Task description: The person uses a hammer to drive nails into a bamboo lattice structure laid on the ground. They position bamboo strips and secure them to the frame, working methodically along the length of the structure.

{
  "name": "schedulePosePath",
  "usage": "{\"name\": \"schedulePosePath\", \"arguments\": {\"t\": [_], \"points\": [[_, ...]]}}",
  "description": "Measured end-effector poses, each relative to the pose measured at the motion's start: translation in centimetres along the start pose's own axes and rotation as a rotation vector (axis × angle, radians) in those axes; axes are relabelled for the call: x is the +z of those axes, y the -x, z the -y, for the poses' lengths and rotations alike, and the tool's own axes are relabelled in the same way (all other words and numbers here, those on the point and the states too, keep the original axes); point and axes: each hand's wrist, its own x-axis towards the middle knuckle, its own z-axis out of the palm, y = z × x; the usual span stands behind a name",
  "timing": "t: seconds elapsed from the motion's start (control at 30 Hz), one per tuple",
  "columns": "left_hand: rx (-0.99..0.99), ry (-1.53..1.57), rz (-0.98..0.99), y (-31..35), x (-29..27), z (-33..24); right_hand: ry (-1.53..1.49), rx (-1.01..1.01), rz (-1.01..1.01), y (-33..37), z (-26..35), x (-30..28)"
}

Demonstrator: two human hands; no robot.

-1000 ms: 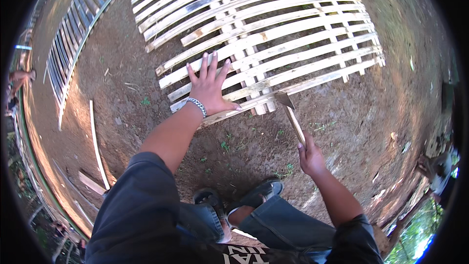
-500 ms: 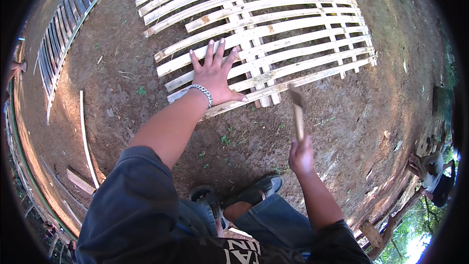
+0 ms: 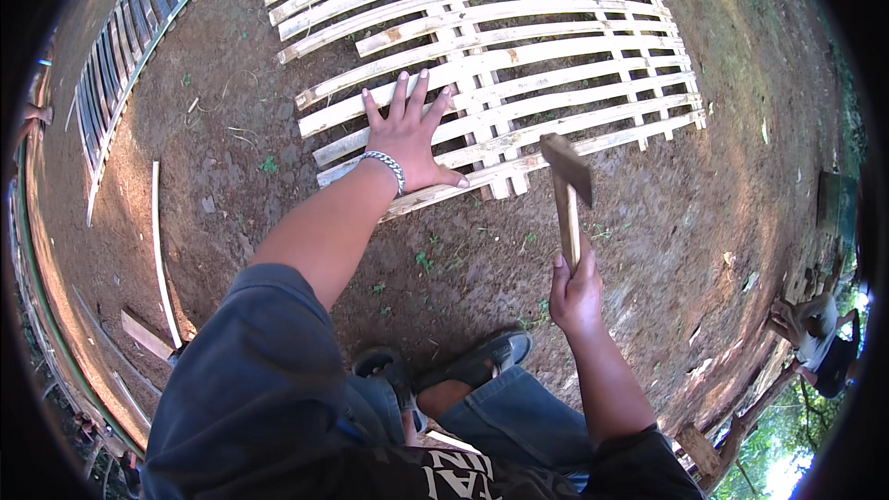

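Observation:
A large lattice of pale split-wood slats (image 3: 515, 55), laid across several crosspieces, lies on the ground in front of me. My left hand (image 3: 407, 143) presses down on its near left part, fingers spread flat over the slats and thumb along the nearest one. On that wrist is a chain bracelet (image 3: 385, 167). My right hand (image 3: 576, 296) grips the wooden handle of a hatchet (image 3: 568, 169), just right of the lattice's near edge. The dark metal head is raised and overlaps the nearest slat in view; its exact height above the wood I cannot tell.
Another slatted panel (image 3: 120, 56) lies at the far left. A loose pale strip (image 3: 161, 259) and a short board (image 3: 146, 335) rest on the dirt to my left. My sandalled feet (image 3: 477, 358) stand close behind the lattice. Another person (image 3: 820, 338) is at the far right.
The hatchet's head has turned, showing its side, and is slightly nearer to me. My right hand has shifted a little downward. My left hand stays on the slats.

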Motion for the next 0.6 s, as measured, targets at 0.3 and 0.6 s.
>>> {"name": "schedulePosePath", "arguments": {"t": [0.3,0.6], "points": [[-0.005,0.011,0.015,0.2,0.2,0.3,0.066,0.231,0.182,-1.3,1.5,-2.8],[0.001,0.033,0.002,0.3,0.6,0.4,0.058,0.265,0.242,0.8,-1.3,-0.2]]}}
